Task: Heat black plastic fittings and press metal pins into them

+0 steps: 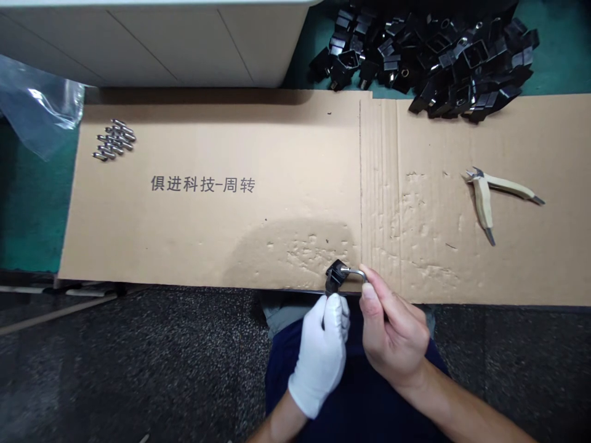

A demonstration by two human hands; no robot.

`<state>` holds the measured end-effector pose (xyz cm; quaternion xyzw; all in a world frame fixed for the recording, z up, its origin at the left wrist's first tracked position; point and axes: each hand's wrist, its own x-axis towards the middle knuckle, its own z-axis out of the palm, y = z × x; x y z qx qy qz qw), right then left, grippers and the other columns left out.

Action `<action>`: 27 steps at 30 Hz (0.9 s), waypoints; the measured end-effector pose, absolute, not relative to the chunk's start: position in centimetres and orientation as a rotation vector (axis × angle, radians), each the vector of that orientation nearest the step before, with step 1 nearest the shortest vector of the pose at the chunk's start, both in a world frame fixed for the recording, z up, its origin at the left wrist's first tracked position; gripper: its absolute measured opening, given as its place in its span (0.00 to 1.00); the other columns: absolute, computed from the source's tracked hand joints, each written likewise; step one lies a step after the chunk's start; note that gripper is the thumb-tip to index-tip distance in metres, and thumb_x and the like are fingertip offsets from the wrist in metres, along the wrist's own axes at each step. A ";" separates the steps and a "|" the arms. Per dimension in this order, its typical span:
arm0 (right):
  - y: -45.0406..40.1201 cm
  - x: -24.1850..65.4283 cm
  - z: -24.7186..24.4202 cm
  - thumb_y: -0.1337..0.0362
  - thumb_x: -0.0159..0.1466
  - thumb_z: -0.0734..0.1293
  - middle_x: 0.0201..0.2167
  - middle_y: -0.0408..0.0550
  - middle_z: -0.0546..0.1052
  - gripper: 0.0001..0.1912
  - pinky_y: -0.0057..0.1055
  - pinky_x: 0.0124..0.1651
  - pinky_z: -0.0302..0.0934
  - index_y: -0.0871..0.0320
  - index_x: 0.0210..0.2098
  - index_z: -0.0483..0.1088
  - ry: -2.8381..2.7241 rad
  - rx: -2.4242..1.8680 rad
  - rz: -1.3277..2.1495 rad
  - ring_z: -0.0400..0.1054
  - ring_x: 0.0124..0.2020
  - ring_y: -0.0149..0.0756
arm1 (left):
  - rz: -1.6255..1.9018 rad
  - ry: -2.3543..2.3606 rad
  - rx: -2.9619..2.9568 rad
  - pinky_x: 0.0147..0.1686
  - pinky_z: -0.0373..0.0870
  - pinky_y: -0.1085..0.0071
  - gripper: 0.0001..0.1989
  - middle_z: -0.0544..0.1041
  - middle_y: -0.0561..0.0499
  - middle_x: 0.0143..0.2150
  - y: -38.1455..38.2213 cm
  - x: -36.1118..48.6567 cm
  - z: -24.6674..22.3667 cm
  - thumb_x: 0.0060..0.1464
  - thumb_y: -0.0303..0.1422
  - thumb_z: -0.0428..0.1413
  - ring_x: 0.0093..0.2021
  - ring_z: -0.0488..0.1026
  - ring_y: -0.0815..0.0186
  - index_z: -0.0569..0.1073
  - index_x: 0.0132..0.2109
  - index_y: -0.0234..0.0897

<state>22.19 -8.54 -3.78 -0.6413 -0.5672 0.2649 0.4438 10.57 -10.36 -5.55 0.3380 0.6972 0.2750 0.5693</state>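
Observation:
My left hand (321, 351), in a white glove, is closed on the lower end of a small black plastic part (336, 274) at the cardboard's near edge. The exact grip is partly hidden by the glove's fingers. A bent metal hex key (355, 271) is pinched between the thumb and fingers of my bare right hand (392, 326). Its far end meets a small metal piece on the right side of the black part. Both hands are close together, in front of my lap.
A sheet of cardboard (207, 240) covers the bench. Small metal pins (114, 140) lie at its left, and side cutters (482, 184) with pale handles rest open at right. Many black plastic parts (462, 67) are heaped at the back right. A white box (152, 43) and a clear bag (41, 104) stand back left.

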 end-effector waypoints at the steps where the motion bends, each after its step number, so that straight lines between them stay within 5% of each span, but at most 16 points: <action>1: -8.6 21.9 -3.9 0.78 0.67 0.67 0.51 0.52 0.83 0.29 0.35 0.45 0.78 0.53 0.65 0.71 -1.395 -1.600 0.649 0.82 0.42 0.42 | 0.665 1.643 0.792 0.27 0.67 0.70 0.28 0.71 0.52 0.26 -10.2 10.8 -5.4 0.65 0.59 0.47 0.27 0.66 0.66 0.68 0.31 0.39; 11: -9.4 21.9 -3.9 0.67 0.71 0.67 0.35 0.48 0.85 0.18 0.33 0.35 0.75 0.55 0.58 0.78 -1.182 -1.765 0.821 0.77 0.26 0.36 | 0.662 1.617 0.802 0.32 0.70 0.70 0.24 0.73 0.50 0.30 -10.8 10.8 -5.9 0.68 0.51 0.48 0.30 0.68 0.66 0.70 0.34 0.37; 17: -10.0 21.4 -3.7 0.63 0.73 0.66 0.25 0.40 0.74 0.16 0.27 0.26 0.63 0.51 0.59 0.77 -0.849 -1.696 1.119 0.68 0.23 0.30 | 0.672 1.633 0.886 0.32 0.68 0.70 0.24 0.73 0.50 0.30 -11.0 10.9 -6.4 0.70 0.50 0.46 0.30 0.67 0.66 0.71 0.33 0.37; 27: -7.2 24.3 -0.9 0.51 0.70 0.71 0.22 0.36 0.60 0.22 0.23 0.22 0.46 0.57 0.58 0.77 -0.489 -1.634 1.607 0.52 0.22 0.26 | 0.693 1.676 1.028 0.36 0.72 0.68 0.18 0.79 0.44 0.34 -12.1 10.4 -7.9 0.68 0.45 0.51 0.33 0.75 0.62 0.76 0.39 0.38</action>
